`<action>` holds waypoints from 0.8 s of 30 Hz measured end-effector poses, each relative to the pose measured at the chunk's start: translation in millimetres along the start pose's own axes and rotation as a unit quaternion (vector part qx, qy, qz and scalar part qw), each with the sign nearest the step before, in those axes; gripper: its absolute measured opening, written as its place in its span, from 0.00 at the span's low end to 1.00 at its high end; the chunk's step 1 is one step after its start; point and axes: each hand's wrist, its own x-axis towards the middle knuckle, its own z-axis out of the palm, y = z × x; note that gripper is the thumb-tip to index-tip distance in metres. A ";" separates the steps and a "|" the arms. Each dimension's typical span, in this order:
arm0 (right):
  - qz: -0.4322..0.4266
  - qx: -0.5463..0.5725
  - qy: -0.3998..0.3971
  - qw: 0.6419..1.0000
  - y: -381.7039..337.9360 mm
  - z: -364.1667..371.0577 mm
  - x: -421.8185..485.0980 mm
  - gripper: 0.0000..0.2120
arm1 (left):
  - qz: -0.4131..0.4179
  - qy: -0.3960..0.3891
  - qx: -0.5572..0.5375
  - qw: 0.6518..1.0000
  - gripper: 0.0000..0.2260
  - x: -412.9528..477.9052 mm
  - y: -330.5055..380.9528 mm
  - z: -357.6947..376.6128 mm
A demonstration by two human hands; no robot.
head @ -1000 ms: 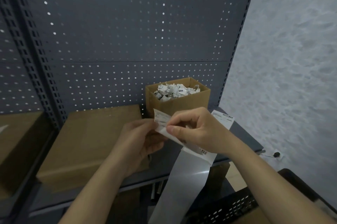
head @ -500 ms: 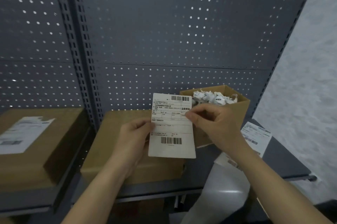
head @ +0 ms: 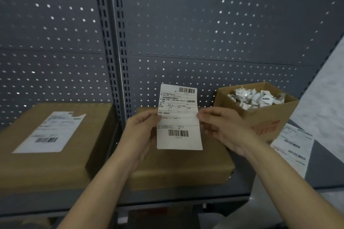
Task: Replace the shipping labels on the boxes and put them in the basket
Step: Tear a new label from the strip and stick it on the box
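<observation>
Head view, both hands pinching shipping label (head: 178, 117) upright by its side edges, left hand (head: 138, 131), right hand (head: 221, 128), above bare box (head: 182, 169) on shelf (head: 186, 196), labelled box (head: 54, 145) left, scrap carton (head: 260, 115) right.

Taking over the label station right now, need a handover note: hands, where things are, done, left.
Hands: left hand and right hand each pinch a side edge of the white printed shipping label, held upright over the flat brown cardboard box mid-shelf.
Things: larger brown cardboard box on the left bears a torn-cornered white label. The small open cardboard box on the right holds crumpled label scraps.
Done: the mid-shelf box's visible top is bare.
Left: stick the held label on it, relabel the left box, and put both in the basket, which is not in view.
</observation>
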 end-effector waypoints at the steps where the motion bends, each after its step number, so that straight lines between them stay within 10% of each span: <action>1: 0.004 0.001 0.002 1.000 0.4 2.6 1.7 0.06 | -0.003 -0.002 -0.003 1.000 0.10 1.9 -1.4 -2.4; 24: 0.037 -0.098 0.007 0.994 7.1 -6.8 26.3 0.05 | 0.081 -0.036 0.273 0.958 0.21 22.1 -6.0 -17.8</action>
